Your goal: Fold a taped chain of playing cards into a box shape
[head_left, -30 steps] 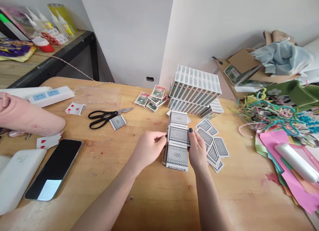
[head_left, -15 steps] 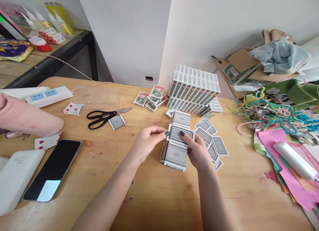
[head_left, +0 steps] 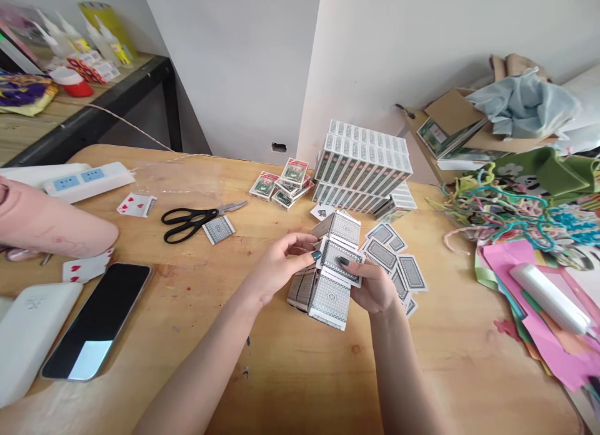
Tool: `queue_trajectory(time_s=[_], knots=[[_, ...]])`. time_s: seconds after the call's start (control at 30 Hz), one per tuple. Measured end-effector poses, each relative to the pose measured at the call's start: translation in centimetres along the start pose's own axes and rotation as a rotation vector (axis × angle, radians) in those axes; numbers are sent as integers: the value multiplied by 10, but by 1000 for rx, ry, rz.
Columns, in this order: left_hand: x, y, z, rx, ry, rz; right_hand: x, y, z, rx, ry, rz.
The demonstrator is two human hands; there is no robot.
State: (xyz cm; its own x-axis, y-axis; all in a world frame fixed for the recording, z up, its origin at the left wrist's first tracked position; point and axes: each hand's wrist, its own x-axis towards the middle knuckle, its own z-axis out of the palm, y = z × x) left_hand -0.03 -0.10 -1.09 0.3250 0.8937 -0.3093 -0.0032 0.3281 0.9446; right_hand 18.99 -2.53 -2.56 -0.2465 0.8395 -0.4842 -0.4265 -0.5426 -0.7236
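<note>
A long block built of grey-patterned playing cards point(head_left: 329, 297) is tilted on the table, its left side showing. Across its middle lies a single playing card point(head_left: 334, 259), back side up. My left hand point(head_left: 284, 264) pinches the card's left end, thumb on top, other fingers partly hidden behind the block. With the thumb pressed on its face, my right hand point(head_left: 375, 285) grips the right end; its fingers are out of sight beneath. Loose playing cards point(head_left: 412, 272) are spread face down to the right, partly under that hand. An ace of spades point(head_left: 322, 211) lies beyond the block.
Stacked card boxes point(head_left: 360, 163) rise behind the block, with several red-and-green card packs point(head_left: 284, 184) to their left. Black-handled scissors point(head_left: 190, 222) lie beside one card. A phone point(head_left: 99, 319) is at left; coloured paper point(head_left: 529, 310) and tangled cords point(head_left: 520, 204) are at right.
The card block has tipped to the right in my hands, so more of its left side shows. My hands keep hold of the crosswise card, and the right thumb lies flatter.
</note>
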Motion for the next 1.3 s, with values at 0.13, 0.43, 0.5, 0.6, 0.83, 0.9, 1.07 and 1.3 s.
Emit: queue_trajectory(time_s=[0.13,0.43,0.5,0.6,0.83,0.9,1.07,1.3], knots=[[3,-6,1,-48,-35,-6,-1,1,4,3,76,-23],[-1,-6,-18,199,0,170,12,22,8,91,-26,-51],[-2,-6,-22,272,10,161,16,28,8,111,-29,-37],[-2,-6,-23,324,-21,128,16,31,7,124,-20,-22],[-8,3,-17,390,-24,133,9,22,11,149,0,-32],[-13,10,-16,410,4,142,9,20,14,118,2,-42],[-25,22,-13,415,61,94,7,12,22,41,13,-19],[-29,31,-5,524,81,127,6,1,27,-24,54,53]])
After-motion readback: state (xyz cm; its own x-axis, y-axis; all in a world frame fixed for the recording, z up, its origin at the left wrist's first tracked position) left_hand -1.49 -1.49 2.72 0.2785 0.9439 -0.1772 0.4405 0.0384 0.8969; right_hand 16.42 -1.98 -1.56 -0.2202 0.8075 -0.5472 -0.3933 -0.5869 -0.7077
